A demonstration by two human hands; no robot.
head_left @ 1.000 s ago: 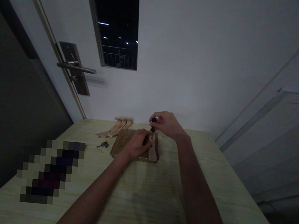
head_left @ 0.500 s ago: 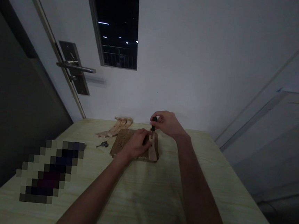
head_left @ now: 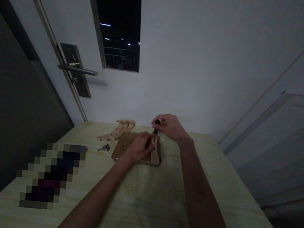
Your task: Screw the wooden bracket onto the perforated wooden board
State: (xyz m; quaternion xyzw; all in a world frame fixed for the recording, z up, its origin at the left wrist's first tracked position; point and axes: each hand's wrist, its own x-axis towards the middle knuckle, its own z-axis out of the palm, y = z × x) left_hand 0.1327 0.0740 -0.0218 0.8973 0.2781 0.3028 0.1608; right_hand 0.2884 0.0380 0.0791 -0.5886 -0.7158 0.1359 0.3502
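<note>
My right hand (head_left: 168, 125) is closed around the black handle of a small screwdriver (head_left: 156, 127). It stands upright, its tip down at the far end of a light wooden leg-like piece (head_left: 154, 157). That piece lies along the right side of a brown wooden board (head_left: 122, 143) with a pattern of small holes. With thumb and fingers on either side, my left hand (head_left: 140, 145) grips the piece against the board. A dark hole shows in the piece near my thumb. Any screw under the tip is too small to make out.
Several similar curved wooden pieces (head_left: 117, 130) lie behind the board to the left. A small heap of screws (head_left: 105, 147) sits left of the board. A pixelated dark object (head_left: 53, 172) is on the table's left. Behind the table (head_left: 214, 190) stands a white door with a handle (head_left: 78, 70).
My right fingers have shifted slightly on the screwdriver handle. My left hand, the board and the wooden piece stay in place.
</note>
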